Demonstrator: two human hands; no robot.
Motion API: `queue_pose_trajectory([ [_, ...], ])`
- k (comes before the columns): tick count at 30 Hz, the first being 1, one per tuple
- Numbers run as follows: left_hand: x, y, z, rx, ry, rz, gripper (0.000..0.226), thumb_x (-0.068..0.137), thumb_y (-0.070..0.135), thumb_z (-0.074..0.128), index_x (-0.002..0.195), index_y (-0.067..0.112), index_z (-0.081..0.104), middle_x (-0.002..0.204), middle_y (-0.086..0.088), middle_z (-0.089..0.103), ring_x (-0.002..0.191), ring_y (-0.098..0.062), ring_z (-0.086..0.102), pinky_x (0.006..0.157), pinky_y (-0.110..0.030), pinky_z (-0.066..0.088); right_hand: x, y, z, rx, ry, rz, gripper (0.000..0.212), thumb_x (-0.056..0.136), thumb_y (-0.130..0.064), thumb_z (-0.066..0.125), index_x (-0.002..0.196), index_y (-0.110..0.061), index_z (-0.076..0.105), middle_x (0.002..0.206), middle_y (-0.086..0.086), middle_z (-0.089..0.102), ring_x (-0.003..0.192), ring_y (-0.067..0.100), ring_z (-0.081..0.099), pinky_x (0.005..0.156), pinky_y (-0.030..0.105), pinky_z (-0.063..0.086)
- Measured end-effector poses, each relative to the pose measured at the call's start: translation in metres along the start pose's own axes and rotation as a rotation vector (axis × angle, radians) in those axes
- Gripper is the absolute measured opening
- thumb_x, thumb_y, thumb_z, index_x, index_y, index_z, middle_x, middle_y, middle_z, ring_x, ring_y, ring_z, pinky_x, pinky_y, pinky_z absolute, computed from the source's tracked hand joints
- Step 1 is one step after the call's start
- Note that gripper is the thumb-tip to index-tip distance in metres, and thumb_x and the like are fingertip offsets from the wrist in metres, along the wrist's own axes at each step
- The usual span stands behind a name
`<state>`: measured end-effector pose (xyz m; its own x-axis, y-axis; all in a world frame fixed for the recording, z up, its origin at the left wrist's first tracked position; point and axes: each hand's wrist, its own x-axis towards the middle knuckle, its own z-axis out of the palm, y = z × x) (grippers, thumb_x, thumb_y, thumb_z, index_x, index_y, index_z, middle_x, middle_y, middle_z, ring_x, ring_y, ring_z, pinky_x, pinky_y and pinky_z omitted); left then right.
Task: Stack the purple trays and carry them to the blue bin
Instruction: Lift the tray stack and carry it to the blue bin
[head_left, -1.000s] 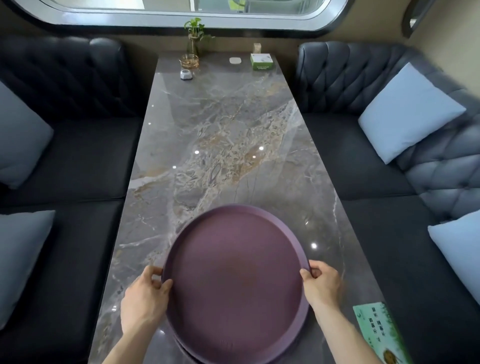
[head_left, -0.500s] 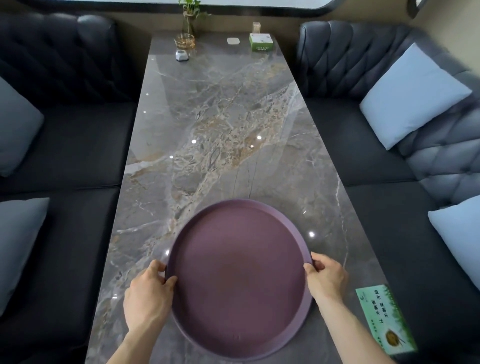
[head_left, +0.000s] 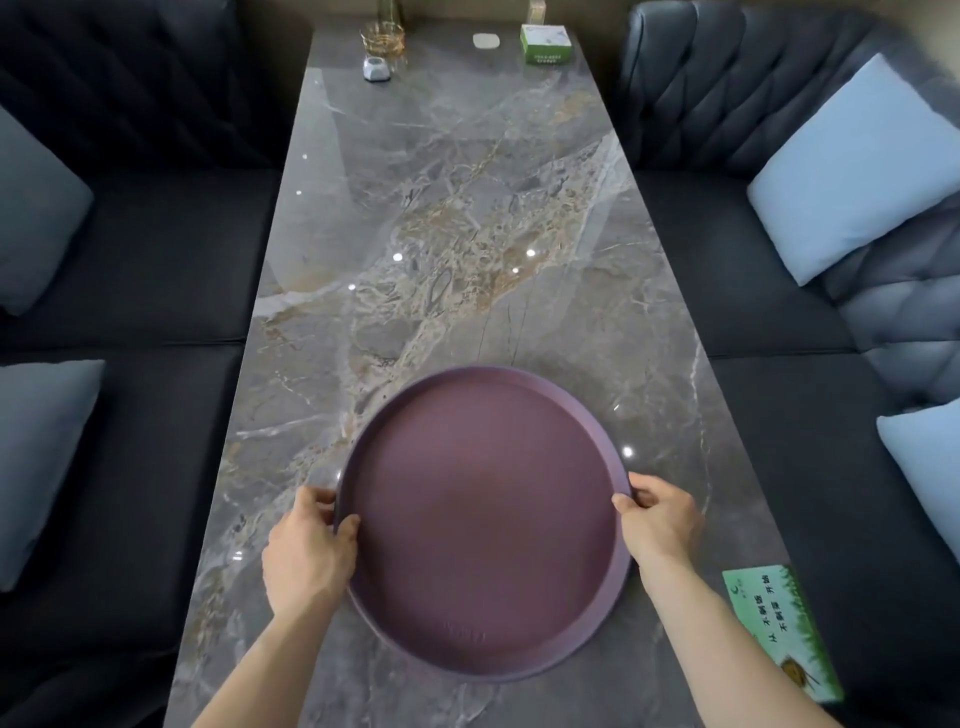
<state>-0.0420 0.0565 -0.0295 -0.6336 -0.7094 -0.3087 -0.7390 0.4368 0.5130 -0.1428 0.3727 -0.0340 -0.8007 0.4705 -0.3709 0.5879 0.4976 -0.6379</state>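
A round purple tray (head_left: 483, 525) lies near the front end of the grey marble table (head_left: 457, 218). A second rim edge shows under its front right, so it seems to rest on another purple tray. My left hand (head_left: 306, 551) grips the tray's left rim, thumb over the edge. My right hand (head_left: 660, 525) grips the right rim the same way. No blue bin is in view.
A green card (head_left: 779, 629) lies at the table's front right corner. At the far end stand a glass (head_left: 383, 37), a small grey object (head_left: 376, 69), a white coaster (head_left: 486, 40) and a green box (head_left: 546, 44). Dark sofas with pale blue cushions (head_left: 852, 166) flank the table.
The view has tilted down and the tray now sits fully in frame, lower toward the table. Both hands keep their grip on the rim.
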Motion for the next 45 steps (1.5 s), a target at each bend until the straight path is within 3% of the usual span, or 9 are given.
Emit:
queue_pose_trajectory([
  [4, 0.008, 0.005, 0.004, -0.015, -0.006, -0.04, 0.029, 0.083, 0.025, 0.068, 0.111, 0.024, 0.063, 0.104, 0.003, 0.075, 0.108, -0.029, 0.064, 0.089, -0.041, 0.048, 0.015, -0.014, 0.009, -0.001, -0.002, -0.02, 0.032, 0.084, -0.009, 0.075, 0.114, -0.02, 0.075, 0.105, 0.002, 0.076, 0.09, 0.025, 0.067, 0.083, 0.03, 0.049],
  [11, 0.014, 0.01, 0.002, -0.04, -0.086, -0.095, 0.044, 0.075, 0.041, 0.076, 0.112, 0.023, 0.06, 0.105, 0.002, 0.075, 0.109, -0.028, 0.065, 0.089, -0.04, 0.047, 0.016, -0.017, 0.017, -0.09, -0.048, -0.067, 0.05, 0.084, -0.034, 0.076, 0.131, -0.022, 0.065, 0.126, 0.007, 0.07, 0.115, 0.032, 0.064, 0.098, 0.04, 0.05],
  [14, 0.012, 0.012, 0.005, -0.058, -0.11, -0.113, 0.058, 0.068, 0.045, 0.082, 0.114, 0.02, 0.056, 0.108, -0.004, 0.072, 0.11, -0.032, 0.063, 0.09, -0.042, 0.047, 0.012, -0.007, 0.02, -0.084, -0.037, 0.024, 0.044, 0.076, -0.042, 0.081, 0.112, -0.018, 0.071, 0.108, 0.006, 0.073, 0.102, 0.034, 0.066, 0.09, 0.044, 0.054],
  [21, 0.019, 0.013, 0.008, -0.01, -0.144, -0.166, 0.062, 0.069, 0.046, 0.082, 0.115, 0.015, 0.054, 0.113, -0.01, 0.069, 0.112, -0.035, 0.06, 0.091, -0.043, 0.045, 0.034, -0.016, 0.014, 0.017, -0.108, 0.194, 0.025, 0.059, -0.028, 0.094, 0.07, -0.017, 0.075, 0.078, 0.006, 0.075, 0.083, 0.031, 0.07, 0.084, 0.039, 0.056],
  [29, 0.022, 0.022, 0.004, 0.007, -0.182, -0.203, 0.059, 0.067, 0.044, 0.083, 0.109, 0.017, 0.052, 0.111, -0.009, 0.067, 0.111, -0.034, 0.061, 0.089, -0.041, 0.046, 0.029, -0.017, 0.016, -0.044, -0.101, 0.157, 0.033, 0.069, -0.032, 0.089, 0.091, -0.013, 0.073, 0.091, 0.009, 0.075, 0.085, 0.032, 0.067, 0.084, 0.041, 0.055],
  [32, 0.017, 0.029, 0.006, -0.045, -0.16, -0.239, 0.063, 0.063, 0.051, 0.082, 0.107, 0.017, 0.052, 0.106, -0.009, 0.068, 0.106, -0.035, 0.063, 0.087, -0.043, 0.049, 0.018, -0.019, 0.016, -0.095, -0.117, 0.091, 0.049, 0.077, -0.041, 0.081, 0.113, -0.012, 0.066, 0.109, 0.01, 0.071, 0.102, 0.035, 0.065, 0.091, 0.045, 0.052],
  [35, 0.016, 0.035, 0.009, -0.097, -0.12, -0.336, 0.063, 0.061, 0.055, 0.081, 0.103, 0.016, 0.054, 0.101, -0.009, 0.068, 0.098, -0.035, 0.064, 0.086, -0.045, 0.051, 0.015, -0.022, 0.014, -0.073, -0.179, 0.117, 0.063, 0.071, -0.053, 0.08, 0.116, -0.013, 0.064, 0.109, 0.007, 0.07, 0.103, 0.033, 0.066, 0.091, 0.044, 0.053],
  [39, 0.012, 0.039, 0.012, -0.23, -0.091, -0.335, 0.06, 0.063, 0.049, 0.084, 0.105, 0.02, 0.052, 0.099, -0.004, 0.065, 0.095, -0.032, 0.063, 0.087, -0.045, 0.051, 0.022, -0.027, 0.003, 0.038, -0.232, 0.105, 0.044, 0.075, -0.039, 0.082, 0.105, -0.014, 0.061, 0.096, 0.001, 0.069, 0.09, 0.027, 0.067, 0.086, 0.044, 0.055],
  [45, 0.006, 0.071, 0.0, -0.673, -0.124, -0.371, 0.053, 0.077, 0.02, 0.08, 0.115, 0.017, 0.044, 0.101, -0.005, 0.062, 0.087, -0.027, 0.063, 0.079, -0.043, 0.052, 0.04, -0.063, -0.025, 0.264, -0.413, 0.083, 0.033, 0.084, -0.027, 0.077, 0.109, -0.022, 0.057, 0.107, 0.006, 0.072, 0.097, 0.026, 0.07, 0.093, 0.05, 0.057],
])
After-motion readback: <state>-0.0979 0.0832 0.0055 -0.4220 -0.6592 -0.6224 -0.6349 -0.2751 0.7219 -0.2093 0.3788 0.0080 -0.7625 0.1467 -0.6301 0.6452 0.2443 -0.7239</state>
